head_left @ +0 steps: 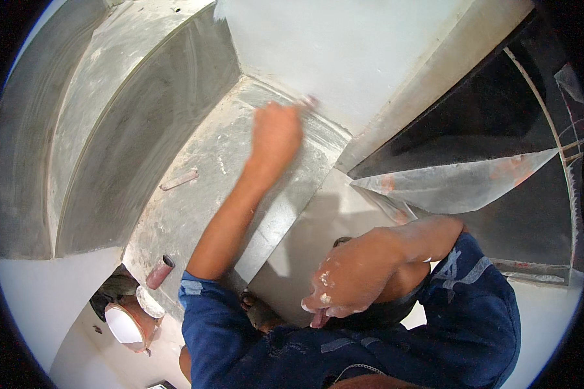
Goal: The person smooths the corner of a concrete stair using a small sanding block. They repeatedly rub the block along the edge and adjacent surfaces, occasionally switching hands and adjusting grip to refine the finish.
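My left hand (278, 135) reaches forward over a grey, dusty slab (207, 152), close to where it meets the white wall (337, 58). Its fingers are closed around a small reddish-brown piece (308, 102), blurred by motion, at the wall's foot. Held back near my body, my right hand (347, 275) has white powder on its skin. Its fingers are curled, with a reddish tip below them; whether that is a finger or a held thing is unclear. On the slab, left of my left forearm, lie a thin pale roll (179, 180) and a thicker reddish-brown roll (160, 271).
Curved grey panels (149, 123) rise at the left. Lower left stands a stained container with a white inside (124, 327), beside a dark bundle (113, 288). Dark panels (461, 142) with a translucent sheet (464, 185) fill the right. A metallic strip (272, 227) edges the slab.
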